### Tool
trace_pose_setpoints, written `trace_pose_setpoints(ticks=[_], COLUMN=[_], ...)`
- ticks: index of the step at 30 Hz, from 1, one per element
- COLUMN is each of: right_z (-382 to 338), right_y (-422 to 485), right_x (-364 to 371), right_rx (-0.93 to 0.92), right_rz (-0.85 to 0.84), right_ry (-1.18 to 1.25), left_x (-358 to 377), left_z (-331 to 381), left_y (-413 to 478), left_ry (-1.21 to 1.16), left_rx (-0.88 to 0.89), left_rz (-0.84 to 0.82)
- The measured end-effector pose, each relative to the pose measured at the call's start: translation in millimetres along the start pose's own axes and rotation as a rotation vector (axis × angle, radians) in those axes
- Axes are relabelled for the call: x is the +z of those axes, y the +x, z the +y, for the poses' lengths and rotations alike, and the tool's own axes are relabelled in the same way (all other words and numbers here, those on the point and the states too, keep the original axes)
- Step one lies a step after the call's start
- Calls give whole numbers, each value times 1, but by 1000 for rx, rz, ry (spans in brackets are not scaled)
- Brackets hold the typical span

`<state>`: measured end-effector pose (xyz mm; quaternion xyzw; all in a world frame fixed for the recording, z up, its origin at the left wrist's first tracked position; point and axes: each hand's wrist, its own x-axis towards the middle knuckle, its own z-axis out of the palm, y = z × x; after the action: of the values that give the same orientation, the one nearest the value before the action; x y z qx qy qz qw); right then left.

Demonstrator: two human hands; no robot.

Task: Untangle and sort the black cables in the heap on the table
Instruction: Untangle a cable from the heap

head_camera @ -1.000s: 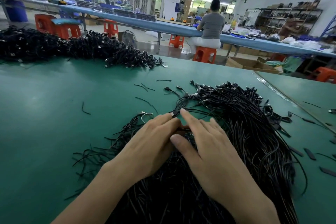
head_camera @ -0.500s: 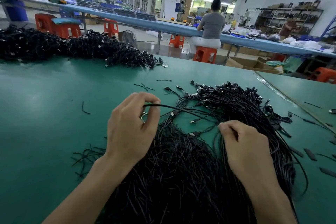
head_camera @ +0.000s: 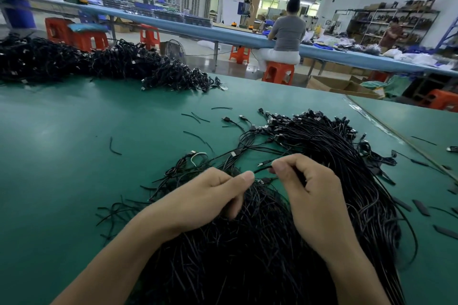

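Both hands have drawn back together over the near middle of the heap since half a second ago, when they were spread well apart with a cable stretched between them. Now the left hand point(head_camera: 208, 195) is curled loosely, thumb pressed along the forefinger, and I cannot tell whether any strand is caught under it. Just beside it, the right hand point(head_camera: 309, 193) is closed in a pinch on a thin black cable point(head_camera: 262, 169) whose short free end pokes out to the left toward the other thumb.

Under both wrists lies the heap of black cables point(head_camera: 322, 156), a thick sheaf running from the near edge up and to the right across the green table point(head_camera: 74, 143), its plug ends fanned out at the far end. Loose strands straggle off its left side, one with a white loop point(head_camera: 198, 156) among them. Short black offcuts point(head_camera: 114, 147) dot the mat. A second long pile of cables point(head_camera: 99, 64) runs along the far left edge. Beyond, a seated worker point(head_camera: 287, 32) faces a blue bench point(head_camera: 198, 27) on an orange stool point(head_camera: 278, 73).
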<state>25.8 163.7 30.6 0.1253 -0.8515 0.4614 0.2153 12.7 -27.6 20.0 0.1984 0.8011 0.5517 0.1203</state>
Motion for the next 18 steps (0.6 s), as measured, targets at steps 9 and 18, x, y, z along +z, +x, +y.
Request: trace_pose_setpoints(ticks=[9,18], right_z=[-15,-30], right_y=[-9,-12], right_x=[15,3], right_rx=[6,-77], right_rz=[-455,-520], right_ry=[-75,-182], left_x=[-1,18], left_z=[22,4], left_y=[2,10], left_ry=[-1050,-500], left_rx=[66,359], left_rz=[161,524])
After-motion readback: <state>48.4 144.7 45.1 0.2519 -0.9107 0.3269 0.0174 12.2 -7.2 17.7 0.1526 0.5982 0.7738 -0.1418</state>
